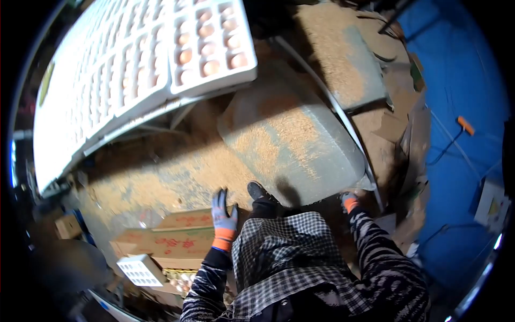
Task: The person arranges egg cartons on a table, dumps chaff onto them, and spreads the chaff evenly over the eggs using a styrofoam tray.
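Note:
My left hand (224, 219), in a grey glove with an orange cuff, is held out with its fingers apart. It is beside a cardboard box (177, 241) with red printing and holds nothing. My right hand (348, 202), gloved the same way, is low by the near right edge of a grey sheet or mat (327, 155) strewn with wood shavings. Its fingers are small and partly hidden, so whether it grips anything is unclear. Below the box, loose eggs (182, 280) show beside a small white tray (140, 270).
White trays (214, 80) filled with brown eggs cover a raised stand at upper left. A pale metal bar (327, 96) crosses the floor past the mat. A second shavings-covered sheet (348, 64) lies behind it. On the blue floor (456, 172) at right is an orange-handled tool (465, 126).

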{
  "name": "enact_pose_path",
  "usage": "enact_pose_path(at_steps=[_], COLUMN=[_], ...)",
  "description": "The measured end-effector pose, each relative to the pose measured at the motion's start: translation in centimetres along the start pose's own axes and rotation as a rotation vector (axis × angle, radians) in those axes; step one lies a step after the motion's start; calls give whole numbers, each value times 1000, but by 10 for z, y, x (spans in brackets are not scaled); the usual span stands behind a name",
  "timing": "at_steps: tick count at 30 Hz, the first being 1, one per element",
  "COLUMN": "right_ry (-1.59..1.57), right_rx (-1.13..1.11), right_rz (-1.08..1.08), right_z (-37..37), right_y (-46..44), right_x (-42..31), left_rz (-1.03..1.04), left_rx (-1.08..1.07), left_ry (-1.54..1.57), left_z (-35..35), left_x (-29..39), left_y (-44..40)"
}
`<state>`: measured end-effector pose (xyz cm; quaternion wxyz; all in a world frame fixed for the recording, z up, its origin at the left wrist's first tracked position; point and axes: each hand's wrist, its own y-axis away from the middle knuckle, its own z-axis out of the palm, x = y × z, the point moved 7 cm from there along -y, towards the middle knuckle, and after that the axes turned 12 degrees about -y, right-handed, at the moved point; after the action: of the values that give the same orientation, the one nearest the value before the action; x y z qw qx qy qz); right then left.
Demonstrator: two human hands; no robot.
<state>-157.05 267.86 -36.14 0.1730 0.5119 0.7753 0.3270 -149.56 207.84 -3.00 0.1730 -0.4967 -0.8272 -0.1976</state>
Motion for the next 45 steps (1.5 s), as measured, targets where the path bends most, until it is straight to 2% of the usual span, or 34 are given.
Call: enact_pose_path(at_steps=[2,4,5,6,7,8,10,13,14,15,17,19,20,22,25,28,30,31,34,36,37,41,45], right_ry=[-752,-1892,-2209,-2407,-2464,-2623,-2373,-2584,-2511,-2253,-1407,-977,-973,-1070,-1072,-999,-950,-921,-834,-819,-842,-995,-1177], right_rx=[-94,-57,-6,32,135,76,394,507,514,465,216,51,40,68,94,93,71,22,-346,-438,-388,-69,174], right_rz=[317,751,807,789,699,573,769,987,1036,1044,973,922,935,997,1042,1066,1067,1075,1073,1066,1086,1141,1044], right_z=[-65,-69,-75,-83,-91,-99,-150,-125,-118,-117,-127,-134,-129,-113,-90,-63,-49,-43,-71,-78,-85,-143,-238], right_y=[31,67,79,90,105,118,160,173,170,169,152,130,118,102,77,48,25,15,-16,-30,-41,-105,-188], right_x=[4,-3,-14,-24,-35,-47,-66,-104,-118,-131,-144,-149,-152,-143,-128,-122,-125,-129,-146,-169,-181,-254,-344], left_rz=[214,483,592,700,777,828,980,1183,1225,1244,1332,1357,1341,1303,1339,1140,1218,1202,1216,1196,1269,1334,1382], left_rx=[176,438,503,431,452,459,348,206,171,100,6,-83,56,-2,-13,-100,-125,-148,-162,-196,-188,-197,-102], left_ry=[-123,-267,-260,-149,-294,-337,-402,-494,-546,-654,-758,-848,-867,-713,-680,-579,-658,-638,-632,-561,-576,-492,-522], left_z=[-90,-166,-203,-235,-253,-266,-273,-248,-236,-220,-196,-169,-158,-162,-161,-162,-162,-162,-162,-162,-163,-162,-165], left_x=[59,101,128,163,185,203,237,262,264,263,253,224,207,211,199,195,201,201,207,209,211,203,201], left_y=[-69,-127,-151,-181,-211,-245,-304,-380,-399,-417,-432,-450,-462,-462,-474,-480,-468,-465,-456,-456,-452,-453,-460])
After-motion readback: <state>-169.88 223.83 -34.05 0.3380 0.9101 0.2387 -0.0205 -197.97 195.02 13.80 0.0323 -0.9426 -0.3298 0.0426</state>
